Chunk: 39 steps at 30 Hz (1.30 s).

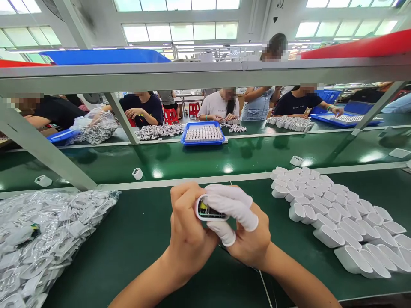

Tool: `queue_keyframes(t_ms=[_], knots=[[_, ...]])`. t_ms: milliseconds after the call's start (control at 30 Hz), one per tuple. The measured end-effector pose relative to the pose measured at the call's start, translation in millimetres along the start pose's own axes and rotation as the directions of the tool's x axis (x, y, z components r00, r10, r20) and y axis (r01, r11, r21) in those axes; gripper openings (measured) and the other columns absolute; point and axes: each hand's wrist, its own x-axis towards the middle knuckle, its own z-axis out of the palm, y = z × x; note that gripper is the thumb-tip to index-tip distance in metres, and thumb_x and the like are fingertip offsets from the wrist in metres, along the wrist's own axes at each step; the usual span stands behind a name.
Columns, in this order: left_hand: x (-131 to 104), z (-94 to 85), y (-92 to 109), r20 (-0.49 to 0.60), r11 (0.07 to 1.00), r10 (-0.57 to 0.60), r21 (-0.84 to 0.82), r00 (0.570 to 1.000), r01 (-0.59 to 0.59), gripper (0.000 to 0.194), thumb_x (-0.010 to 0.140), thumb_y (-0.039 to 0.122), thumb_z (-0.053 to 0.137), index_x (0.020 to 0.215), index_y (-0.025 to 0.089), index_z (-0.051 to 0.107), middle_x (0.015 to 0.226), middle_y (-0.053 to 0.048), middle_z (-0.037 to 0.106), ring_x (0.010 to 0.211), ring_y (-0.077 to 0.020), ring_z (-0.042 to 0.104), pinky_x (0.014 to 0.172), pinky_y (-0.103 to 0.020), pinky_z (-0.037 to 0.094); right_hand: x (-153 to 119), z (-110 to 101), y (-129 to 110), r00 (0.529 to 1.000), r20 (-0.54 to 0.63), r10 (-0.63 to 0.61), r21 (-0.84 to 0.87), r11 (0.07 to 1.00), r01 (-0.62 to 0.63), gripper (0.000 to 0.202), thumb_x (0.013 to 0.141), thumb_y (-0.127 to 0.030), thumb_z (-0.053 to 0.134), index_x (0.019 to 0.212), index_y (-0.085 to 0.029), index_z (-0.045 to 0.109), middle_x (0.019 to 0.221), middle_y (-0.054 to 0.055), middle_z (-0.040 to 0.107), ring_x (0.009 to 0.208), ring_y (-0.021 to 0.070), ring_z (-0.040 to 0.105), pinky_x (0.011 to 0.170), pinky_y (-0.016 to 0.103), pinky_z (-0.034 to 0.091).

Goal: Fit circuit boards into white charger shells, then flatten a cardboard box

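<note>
In front of me I hold a white oval plastic housing, its opening turned toward the camera. Inside it sits a circuit board with a yellow part and a row of pins. My left hand is closed around the housing's left side. From the right, my right hand grips it, with white cloth covers on several fingers. These fingers cross the upper edge and the right part of the opening, so that side is hidden. A thin cable runs below my right hand.
Rows of white oval housings stand on the green bench to the right. A clear bag of white plastic parts lies left. Beyond, single housings rest on a green belt under a metal frame; several co-workers sit opposite near a blue tray.
</note>
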Motion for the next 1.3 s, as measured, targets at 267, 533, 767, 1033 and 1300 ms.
queue_keyframes(t_ms=[267,533,767,1033,1300], knots=[[0.4,1.1,-4.6,0.019,0.998,0.011,0.054,1.000,-0.012,0.044,0.077,0.004,0.058,0.115,0.019,0.040,0.101,-0.005,0.049,0.093,-0.0160,0.049,0.070,-0.026,0.047,3.0,0.7,9.3,0.997,0.069,-0.034,-0.005,0.999,0.034,0.028,0.098,-0.021,0.054,0.125,-0.017,0.057,0.118,0.013,0.066,0.113,0.0199,0.063,0.095,0.033,0.057],[0.9,1.1,-6.0,0.072,0.992,0.011,0.124,0.997,-0.020,0.048,0.075,0.000,0.060,0.115,0.016,0.040,0.104,-0.007,0.048,0.095,-0.0156,0.049,0.071,-0.024,0.047,6.5,-5.4,15.4,0.991,0.120,0.063,0.154,0.985,-0.081,0.023,0.095,-0.019,0.058,0.117,-0.021,0.055,0.111,0.010,0.068,0.109,0.0202,0.066,0.093,0.037,0.059],[1.3,-2.7,-3.3,0.059,0.997,0.019,0.078,0.998,-0.024,0.050,0.072,-0.001,0.060,0.115,0.016,0.041,0.103,-0.006,0.048,0.095,-0.0161,0.048,0.071,-0.025,0.047,1.6,-1.2,13.3,0.998,0.053,-0.037,0.029,0.999,0.036,0.023,0.097,-0.022,0.056,0.120,-0.016,0.058,0.115,0.015,0.069,0.115,0.0186,0.064,0.100,0.032,0.056],[0.7,-0.8,-4.0,0.053,0.997,0.010,0.080,0.999,-0.014,0.050,0.074,0.000,0.059,0.117,0.019,0.040,0.103,-0.006,0.048,0.095,-0.0170,0.049,0.072,-0.027,0.049,-1.2,1.5,9.7,0.997,-0.018,0.070,0.048,0.996,-0.069,0.024,0.093,-0.020,0.063,0.117,-0.022,0.060,0.110,0.008,0.072,0.107,0.0205,0.068,0.091,0.035,0.061],[0.3,-6.2,0.8,0.156,0.989,0.011,0.143,0.988,-0.034,0.044,0.079,0.001,0.055,0.117,0.015,0.040,0.103,-0.008,0.048,0.093,-0.0160,0.050,0.065,-0.023,0.049,-3.4,2.8,12.8,0.998,-0.013,-0.064,-0.082,0.995,0.063,0.028,0.091,-0.020,0.063,0.119,-0.018,0.057,0.107,0.014,0.069,0.102,0.0229,0.069,0.087,0.034,0.062]])
